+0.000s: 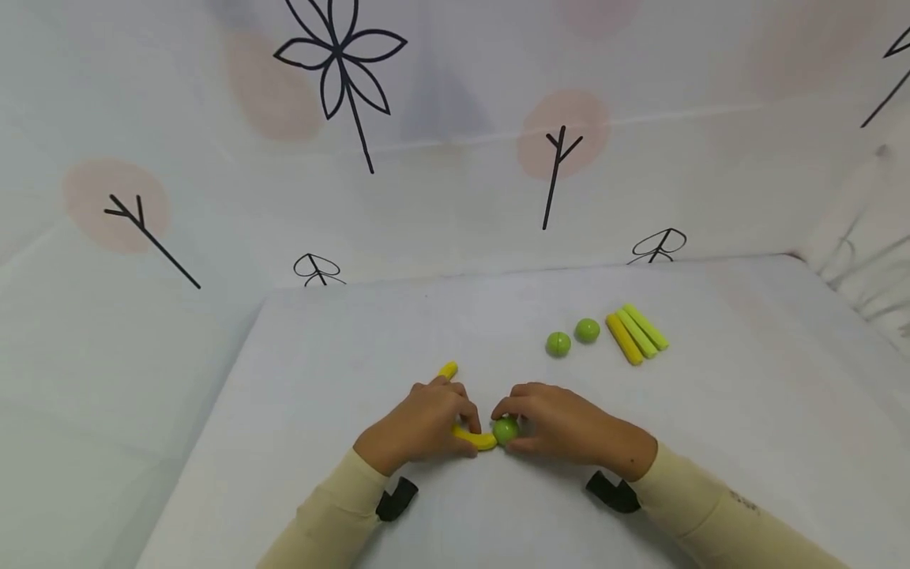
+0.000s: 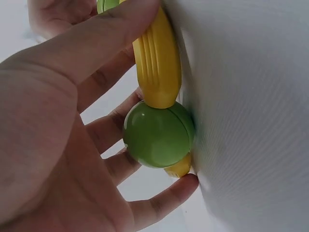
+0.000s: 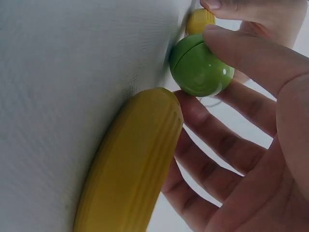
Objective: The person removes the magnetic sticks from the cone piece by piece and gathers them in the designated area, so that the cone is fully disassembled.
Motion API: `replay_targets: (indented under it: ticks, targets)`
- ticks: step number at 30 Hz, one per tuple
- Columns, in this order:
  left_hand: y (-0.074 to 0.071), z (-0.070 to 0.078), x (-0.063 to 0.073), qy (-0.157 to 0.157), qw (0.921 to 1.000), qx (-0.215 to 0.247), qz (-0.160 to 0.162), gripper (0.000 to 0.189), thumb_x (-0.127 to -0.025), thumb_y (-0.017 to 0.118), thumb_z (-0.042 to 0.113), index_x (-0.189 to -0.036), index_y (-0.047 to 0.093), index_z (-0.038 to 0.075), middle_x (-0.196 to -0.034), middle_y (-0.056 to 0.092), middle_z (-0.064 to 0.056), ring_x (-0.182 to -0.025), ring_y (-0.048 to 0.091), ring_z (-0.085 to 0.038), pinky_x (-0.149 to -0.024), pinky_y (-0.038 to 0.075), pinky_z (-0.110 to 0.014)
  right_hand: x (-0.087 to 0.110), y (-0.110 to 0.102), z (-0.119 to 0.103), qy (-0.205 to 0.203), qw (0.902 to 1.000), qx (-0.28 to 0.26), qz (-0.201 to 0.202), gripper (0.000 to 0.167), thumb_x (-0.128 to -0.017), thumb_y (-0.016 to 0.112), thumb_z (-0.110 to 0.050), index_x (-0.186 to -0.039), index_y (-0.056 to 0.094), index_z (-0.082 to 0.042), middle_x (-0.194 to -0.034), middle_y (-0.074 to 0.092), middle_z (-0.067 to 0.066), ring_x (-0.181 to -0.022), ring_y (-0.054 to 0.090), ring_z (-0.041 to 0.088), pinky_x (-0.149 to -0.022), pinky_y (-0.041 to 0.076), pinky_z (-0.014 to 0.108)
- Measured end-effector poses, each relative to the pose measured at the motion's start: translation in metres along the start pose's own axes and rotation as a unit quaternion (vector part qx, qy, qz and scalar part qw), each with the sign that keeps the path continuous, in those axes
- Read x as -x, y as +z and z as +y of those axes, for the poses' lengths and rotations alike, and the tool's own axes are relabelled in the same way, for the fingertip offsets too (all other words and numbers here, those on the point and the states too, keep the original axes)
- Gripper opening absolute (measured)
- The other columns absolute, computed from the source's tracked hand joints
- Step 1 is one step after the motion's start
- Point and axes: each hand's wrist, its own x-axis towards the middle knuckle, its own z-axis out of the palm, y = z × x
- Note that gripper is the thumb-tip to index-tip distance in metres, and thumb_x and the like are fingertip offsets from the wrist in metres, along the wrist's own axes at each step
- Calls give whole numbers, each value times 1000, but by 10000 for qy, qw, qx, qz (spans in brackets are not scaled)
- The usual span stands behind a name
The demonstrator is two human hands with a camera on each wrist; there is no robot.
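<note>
My left hand (image 1: 426, 423) pinches a yellow curved stick (image 1: 479, 439) between thumb and fingers. Touching the stick's right end is a glossy green ball (image 1: 506, 431), which my right hand (image 1: 579, 423) grips between thumb and fingertips. Under the left palm, the left wrist view shows a second green ball (image 2: 157, 137) against the stick's other end. Past that ball the tip of another yellow stick (image 1: 448, 370) shows beyond the left fingers. A further thick yellow stick (image 3: 133, 162) lies below the right palm in the right wrist view; the head view hides it.
Two loose green balls (image 1: 558, 344) lie farther back, right of centre. Beside them are a straight yellow stick (image 1: 624, 340) and two yellow-green sticks (image 1: 645, 327), side by side. The white table (image 1: 341, 332) meets a patterned cloth wall (image 1: 441, 213) at the back.
</note>
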Motion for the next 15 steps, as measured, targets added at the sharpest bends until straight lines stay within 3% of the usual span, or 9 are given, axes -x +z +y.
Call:
replay_targets:
  ticks: [5, 15]
  targets:
    - [0, 0, -2, 35, 9999, 137, 52, 15, -76, 88, 35, -86, 79, 27, -81, 62, 18, -87, 49, -7, -77, 40, -35, 3, 0, 1, -65, 9999, 146, 67, 29, -83, 82, -23, -110, 73, -17, -98, 66, -12, -87, 56, 4, -80, 52, 25]
    - [3, -1, -2, -40, 9998, 165, 44, 16, -75, 88, 36, -86, 79, 29, -86, 64, 21, -91, 51, -6, -81, 41, -39, 6, 1, 4, -214, 9997, 74, 59, 28, -87, 79, -24, -112, 71, -18, -102, 68, -12, -90, 56, 4, -81, 51, 27]
